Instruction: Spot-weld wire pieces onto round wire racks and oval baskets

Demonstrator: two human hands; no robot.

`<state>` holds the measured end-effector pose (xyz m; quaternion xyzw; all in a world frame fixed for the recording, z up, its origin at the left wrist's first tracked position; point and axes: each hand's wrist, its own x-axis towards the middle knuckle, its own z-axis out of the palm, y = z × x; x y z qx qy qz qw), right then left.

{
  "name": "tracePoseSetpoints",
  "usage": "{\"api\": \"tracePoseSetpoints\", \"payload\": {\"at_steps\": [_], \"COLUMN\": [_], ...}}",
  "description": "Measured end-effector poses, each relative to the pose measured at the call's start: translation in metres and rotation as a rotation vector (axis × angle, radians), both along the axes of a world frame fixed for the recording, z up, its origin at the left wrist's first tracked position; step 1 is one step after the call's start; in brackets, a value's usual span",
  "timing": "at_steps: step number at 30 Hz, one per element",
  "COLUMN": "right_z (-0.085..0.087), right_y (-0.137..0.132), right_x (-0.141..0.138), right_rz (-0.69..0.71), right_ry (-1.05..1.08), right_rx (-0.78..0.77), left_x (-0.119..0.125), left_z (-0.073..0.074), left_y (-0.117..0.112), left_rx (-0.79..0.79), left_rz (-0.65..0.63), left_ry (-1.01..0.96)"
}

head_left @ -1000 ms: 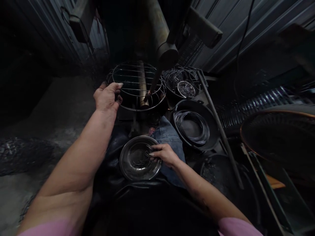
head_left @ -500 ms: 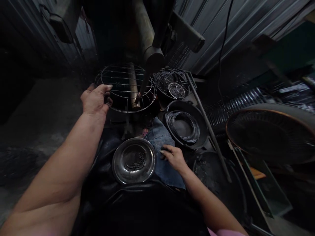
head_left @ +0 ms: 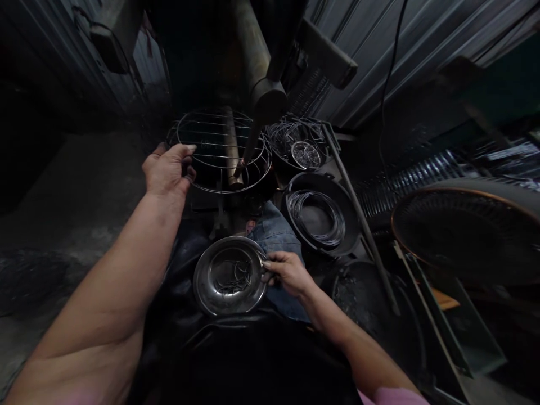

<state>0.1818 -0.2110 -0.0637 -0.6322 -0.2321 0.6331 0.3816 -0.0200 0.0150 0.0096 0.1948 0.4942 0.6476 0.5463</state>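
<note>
My left hand (head_left: 171, 169) is closed on the near left edge of a round wire rack (head_left: 206, 151), which has parallel bars across it. A thick metal bar (head_left: 232, 146) runs beneath those bars, and a pointed copper-coloured tip comes down near its end. My right hand (head_left: 289, 271) is at the right rim of a shiny steel bowl (head_left: 206, 295), its fingers curled together; anything between them is too small to make out. Several short bent wire pieces (head_left: 234, 278) lie in the bowl, which rests on my lap. Blue denim cloth (head_left: 276, 228) lies behind my right hand.
Right of the cloth stands a dark pan (head_left: 354, 242) with a coil of wire (head_left: 340, 228). Behind it are wire rings and a small round wire grid (head_left: 306, 154). A long metal bar (head_left: 363, 219) slants along the right. A machine arm (head_left: 257, 62) hangs overhead.
My right hand has moved left from above the denim cloth to the bowl's right rim. The left hand keeps its hold on the rack. The whole view has shifted slightly.
</note>
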Motion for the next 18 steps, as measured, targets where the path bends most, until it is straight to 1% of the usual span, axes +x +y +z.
{"api": "tracePoseSetpoints", "payload": {"at_steps": [2,3,4,6,7,9,11,12,14,16,18], "right_z": [0.002,0.005,0.009,0.019,0.026,0.040,0.051,0.055,0.057,0.055,0.051], "right_y": [-0.002,-0.003,-0.003,-0.004,-0.004,-0.003,0.001,0.004,0.011,0.015,0.016], "right_x": [0.006,0.010,0.015,0.029,0.036,0.047,0.050,0.050,0.045,0.041,0.042], "right_rz": [0.044,0.075,0.107,0.199,0.280,0.514,0.766,0.851,0.926,0.938,0.928], "right_ry": [-0.013,-0.056,-0.133,-0.392,-0.565,-0.956,-1.291,-1.407,-1.525,-1.556,-1.539], "right_rx": [-0.008,-0.001,0.011,0.055,0.084,0.089,-0.006,-0.072,-0.155,-0.167,-0.166], "left_x": [0.000,0.000,0.000,0.000,0.000,0.000,-0.001,-0.002,-0.003,-0.003,-0.002], "left_z": [0.000,0.000,0.000,-0.001,-0.001,-0.001,-0.002,-0.002,-0.003,-0.004,-0.003], "left_y": [0.000,-0.001,-0.001,-0.001,0.000,0.000,0.002,0.002,0.003,0.003,0.002], "left_rx": [-0.002,0.001,0.002,0.007,0.007,0.003,0.002,0.005,0.018,0.032,0.033], "left_rz": [0.006,0.005,0.002,-0.005,-0.004,0.005,0.012,0.007,-0.010,-0.021,-0.020], "left_ry": [-0.005,-0.009,-0.010,-0.011,-0.012,-0.013,-0.006,0.001,0.008,0.008,0.017]}}
